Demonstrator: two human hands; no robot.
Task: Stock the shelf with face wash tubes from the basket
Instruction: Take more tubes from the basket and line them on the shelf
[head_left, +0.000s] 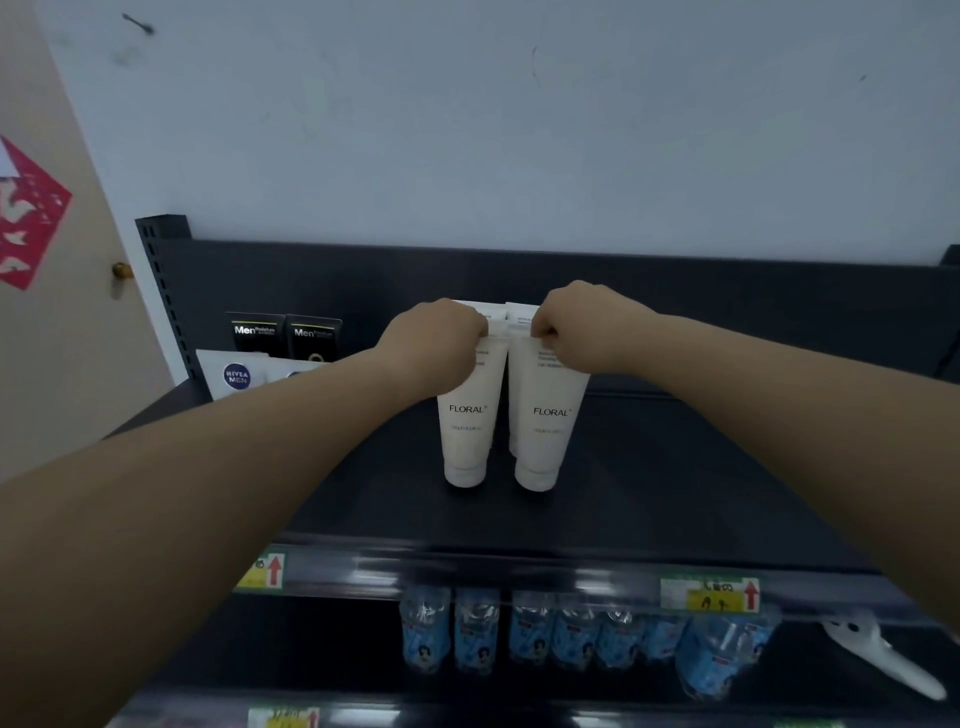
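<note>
Two cream FLORAL face wash tubes stand cap-down, side by side, on the black top shelf (675, 493). My left hand (439, 343) grips the flat upper end of the left tube (467, 421). My right hand (582, 327) pinches the top of the right tube (548, 426). White tops of more tubes (519, 310) show just behind them, mostly hidden by my hands. The basket is out of view.
Black Men's tubes (285, 335) and a white Nivea Men pack (236, 375) stand at the shelf's back left. Price labels (709, 593) line the shelf's front rail. Blue-wrapped bottles (571, 631) fill the shelf below. A door with a red decoration (26, 213) is at left.
</note>
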